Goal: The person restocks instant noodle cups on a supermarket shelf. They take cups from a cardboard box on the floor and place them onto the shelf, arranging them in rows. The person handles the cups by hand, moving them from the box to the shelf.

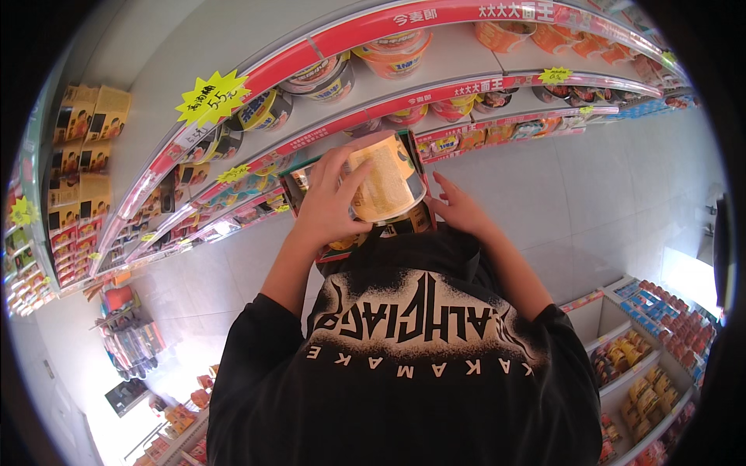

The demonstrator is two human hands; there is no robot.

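My left hand [329,201] is wrapped around a large yellow paper tub [382,183], apparently instant noodles, with thumb and fingers spread over its side. The tub is tilted and its pale rim faces down and to the right. Behind and below it is an open cardboard box [418,158] with red and green edges, close to my body. More yellow-and-black tubs [417,218] show inside the box, partly hidden by the held tub. My right hand [460,207] is beside the box's right edge, fingers apart; whether it touches the box I cannot tell.
Shelves with red price rails [373,113] curve across the front, holding noodle bowls [396,58] and starburst price tags [213,99]. Stacked yellow cartons [90,140] stand at the left. Grey tiled floor [524,192] lies at right; a stocked display shelf [629,384] is at lower right.
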